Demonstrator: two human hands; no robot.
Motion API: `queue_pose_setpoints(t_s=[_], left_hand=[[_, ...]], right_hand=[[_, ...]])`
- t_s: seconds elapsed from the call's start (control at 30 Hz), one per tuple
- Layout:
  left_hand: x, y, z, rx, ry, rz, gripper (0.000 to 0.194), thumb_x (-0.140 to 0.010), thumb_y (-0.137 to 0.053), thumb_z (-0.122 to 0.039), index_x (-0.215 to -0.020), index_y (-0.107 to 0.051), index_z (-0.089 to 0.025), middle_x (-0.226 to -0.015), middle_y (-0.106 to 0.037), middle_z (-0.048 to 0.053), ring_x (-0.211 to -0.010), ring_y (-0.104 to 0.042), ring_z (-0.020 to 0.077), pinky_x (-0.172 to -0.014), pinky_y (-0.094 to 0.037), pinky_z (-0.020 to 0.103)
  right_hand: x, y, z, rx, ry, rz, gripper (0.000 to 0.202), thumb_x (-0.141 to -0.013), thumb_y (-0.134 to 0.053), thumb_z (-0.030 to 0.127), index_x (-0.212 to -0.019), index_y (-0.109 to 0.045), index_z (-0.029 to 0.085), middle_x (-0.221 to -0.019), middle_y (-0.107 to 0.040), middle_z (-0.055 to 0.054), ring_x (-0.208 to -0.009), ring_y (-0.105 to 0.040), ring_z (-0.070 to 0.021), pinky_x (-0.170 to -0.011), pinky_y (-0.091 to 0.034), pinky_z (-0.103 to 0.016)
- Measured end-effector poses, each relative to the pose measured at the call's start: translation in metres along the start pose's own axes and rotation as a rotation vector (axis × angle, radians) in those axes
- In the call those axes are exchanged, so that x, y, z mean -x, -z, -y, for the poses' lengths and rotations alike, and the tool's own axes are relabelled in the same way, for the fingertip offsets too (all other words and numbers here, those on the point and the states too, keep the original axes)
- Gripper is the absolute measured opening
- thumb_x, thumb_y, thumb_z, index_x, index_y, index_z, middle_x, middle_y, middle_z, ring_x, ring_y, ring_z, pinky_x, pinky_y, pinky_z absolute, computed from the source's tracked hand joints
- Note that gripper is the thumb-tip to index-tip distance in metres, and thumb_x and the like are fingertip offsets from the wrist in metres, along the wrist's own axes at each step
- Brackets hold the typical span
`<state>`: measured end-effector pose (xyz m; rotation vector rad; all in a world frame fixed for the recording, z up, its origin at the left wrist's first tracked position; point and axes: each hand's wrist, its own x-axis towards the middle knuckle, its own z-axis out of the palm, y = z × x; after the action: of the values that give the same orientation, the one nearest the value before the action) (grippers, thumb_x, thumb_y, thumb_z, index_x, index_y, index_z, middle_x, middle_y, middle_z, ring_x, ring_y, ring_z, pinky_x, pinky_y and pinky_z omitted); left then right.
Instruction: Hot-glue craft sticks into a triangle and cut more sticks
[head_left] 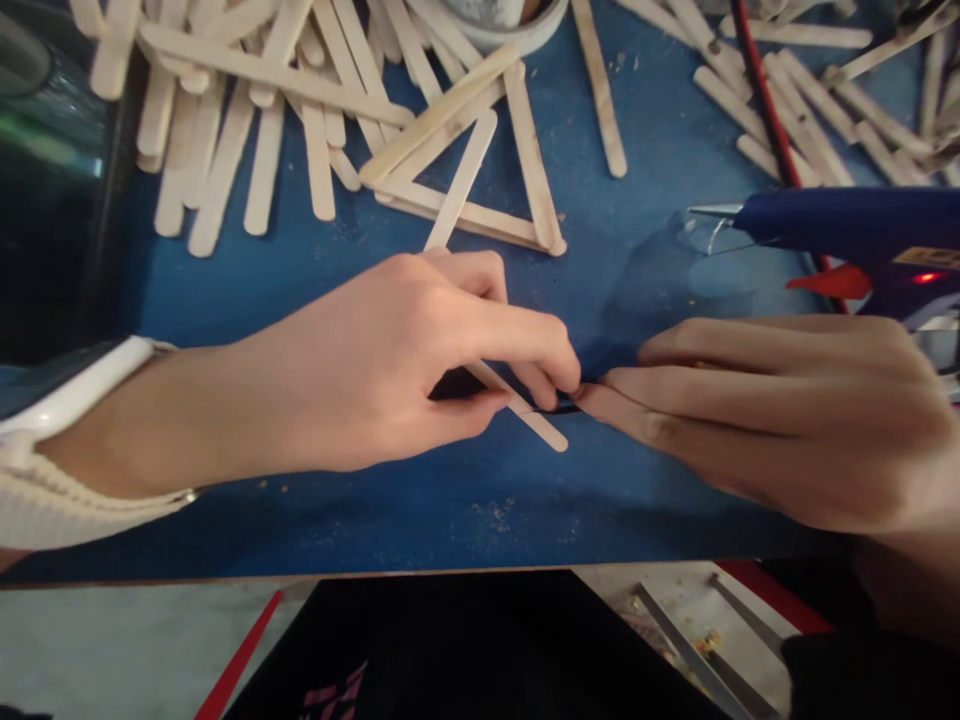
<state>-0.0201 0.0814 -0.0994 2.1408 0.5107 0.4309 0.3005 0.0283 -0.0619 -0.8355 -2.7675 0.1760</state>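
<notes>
My left hand (420,350), with a watch on its wrist, is curled low over the blue tabletop. Its thumb and fingertips close around a craft stick (544,428) whose rounded end sticks out toward the table's front. A second craft stick (465,180) slants out from behind the knuckles; where it runs under the hand is hidden. Fingers pressed together, my right hand (772,410) meets the left fingertips. A thin black strip (562,409), perhaps wire, runs between the two hands at the stick, with its right end at the right fingertips.
Beyond the hands lies a triangle of craft sticks (465,215). Loose craft sticks (225,170) are heaped at the back left, more (810,110) at the back right. A blue glue gun (847,235) with a lit red light and a red-black cable (776,130) are right. A round container (525,40) stands behind.
</notes>
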Motion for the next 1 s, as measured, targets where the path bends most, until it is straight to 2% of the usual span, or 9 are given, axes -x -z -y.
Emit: queue_pose_setpoints(t_s=[0.1, 0.27, 0.47, 0.57, 0.67, 0.73, 0.87, 1.0], left_hand=[[0.000, -0.003, 0.003, 0.019, -0.029, -0.012, 0.041, -0.114, -0.068, -0.012, -0.142, -0.086, -0.035, -0.118, -0.090, -0.003, -0.114, -0.080, 0.0189, -0.086, -0.063, 0.025], [0.001, -0.005, 0.005, 0.038, -0.025, -0.020, 0.041, -0.112, -0.069, -0.011, -0.140, -0.087, -0.037, -0.118, -0.089, -0.002, -0.112, -0.082, 0.0207, -0.083, -0.063, 0.026], [-0.001, -0.004, 0.005, 0.051, -0.020, -0.031, 0.039, -0.109, -0.069, -0.013, -0.135, -0.088, -0.036, -0.112, -0.089, -0.001, -0.105, -0.084, 0.0217, -0.079, -0.065, 0.027], [-0.001, -0.003, 0.003, 0.046, -0.010, -0.026, 0.038, -0.110, -0.069, -0.014, -0.134, -0.089, -0.038, -0.115, -0.091, -0.001, -0.106, -0.084, 0.0225, -0.079, -0.066, 0.029], [-0.002, -0.001, 0.000, 0.033, 0.021, -0.006, 0.038, -0.111, -0.069, -0.013, -0.133, -0.090, -0.035, -0.113, -0.092, 0.002, -0.107, -0.084, 0.0237, -0.082, -0.069, 0.031], [-0.003, 0.000, -0.003, 0.025, 0.029, 0.008, 0.038, -0.112, -0.068, -0.012, -0.135, -0.091, -0.031, -0.112, -0.091, 0.004, -0.103, -0.083, 0.0223, -0.080, -0.069, 0.029], [-0.003, 0.002, -0.008, 0.013, 0.027, 0.018, 0.036, -0.113, -0.068, -0.009, -0.137, -0.091, -0.024, -0.113, -0.090, 0.007, -0.100, -0.081, 0.0207, -0.082, -0.070, 0.027], [-0.003, 0.001, -0.009, -0.005, 0.024, 0.016, 0.035, -0.113, -0.069, -0.008, -0.135, -0.091, -0.023, -0.110, -0.090, 0.007, -0.102, -0.081, 0.0232, -0.081, -0.069, 0.030]], right_hand=[[0.000, -0.001, -0.001, 0.016, 0.146, 0.057, 0.049, -0.127, -0.051, 0.011, -0.089, -0.080, 0.025, -0.084, -0.082, 0.002, -0.081, -0.074, -0.0171, -0.061, -0.054, -0.037], [0.003, -0.008, 0.002, -0.065, 0.075, 0.016, 0.041, -0.127, -0.050, 0.011, -0.102, -0.080, 0.023, -0.091, -0.080, 0.000, -0.082, -0.069, -0.0181, -0.065, -0.052, -0.041], [-0.005, -0.007, 0.002, -0.053, 0.173, 0.052, 0.039, -0.121, -0.058, 0.002, -0.096, -0.082, 0.020, -0.090, -0.081, -0.001, -0.085, -0.071, -0.0199, -0.068, -0.057, -0.040], [-0.007, -0.007, 0.002, -0.060, 0.182, -0.015, 0.042, -0.121, -0.054, 0.002, -0.099, -0.086, 0.017, -0.096, -0.086, -0.003, -0.088, -0.072, -0.0204, -0.075, -0.062, -0.039], [-0.006, -0.007, 0.002, -0.057, 0.173, -0.019, 0.047, -0.122, -0.047, 0.002, -0.103, -0.088, 0.015, -0.097, -0.088, -0.003, -0.083, -0.071, -0.0203, -0.069, -0.061, -0.040], [-0.004, -0.006, 0.001, -0.007, 0.180, -0.018, 0.040, -0.122, -0.053, 0.004, -0.109, -0.089, 0.015, -0.098, -0.090, -0.003, -0.081, -0.072, -0.0209, -0.063, -0.059, -0.041], [-0.001, -0.004, -0.002, 0.131, 0.152, -0.105, 0.007, -0.111, -0.086, 0.013, -0.110, -0.092, 0.017, -0.101, -0.093, -0.003, -0.086, -0.080, -0.0236, -0.067, -0.064, -0.043], [0.002, -0.005, -0.004, 0.101, 0.185, -0.071, 0.022, -0.109, -0.082, 0.004, -0.099, -0.092, 0.021, -0.090, -0.089, 0.001, -0.074, -0.076, -0.0198, -0.055, -0.060, -0.040]])
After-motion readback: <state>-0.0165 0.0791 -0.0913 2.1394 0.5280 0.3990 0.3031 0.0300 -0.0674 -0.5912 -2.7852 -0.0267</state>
